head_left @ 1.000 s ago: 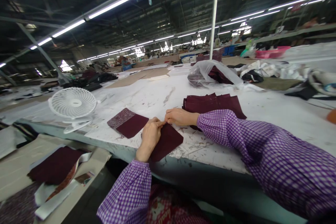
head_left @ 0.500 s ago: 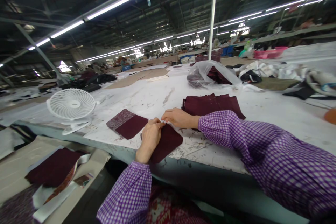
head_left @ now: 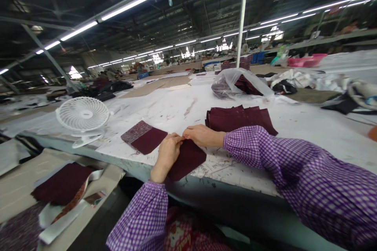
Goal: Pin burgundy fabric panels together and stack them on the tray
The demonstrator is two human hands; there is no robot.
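Note:
A dark maroon fabric piece (head_left: 188, 160) lies at the table's front edge, its near corner reaching over the edge. My left hand (head_left: 168, 152) is closed on its far left edge, thumb and fingers pinched together. My right hand (head_left: 200, 135) pinches the same far edge, its fingertips meeting those of the left. What lies between the fingertips is hidden. To the left rests another maroon piece (head_left: 150, 140) with a speckled section (head_left: 136, 131). Just behind my right hand sits a stack of maroon fabric pieces (head_left: 241, 119).
A white fan (head_left: 84, 114) stands at the table's left edge. Behind the stack is a clear plastic bag (head_left: 226, 82) with maroon fabric inside. Fabric scraps (head_left: 63, 184) lie on a lower surface at left. A pole (head_left: 242, 19) rises behind the bag.
Both hands stay at the far edge of the maroon fabric piece, and the right fingertips have closed in against the left ones. The view has shifted slightly.

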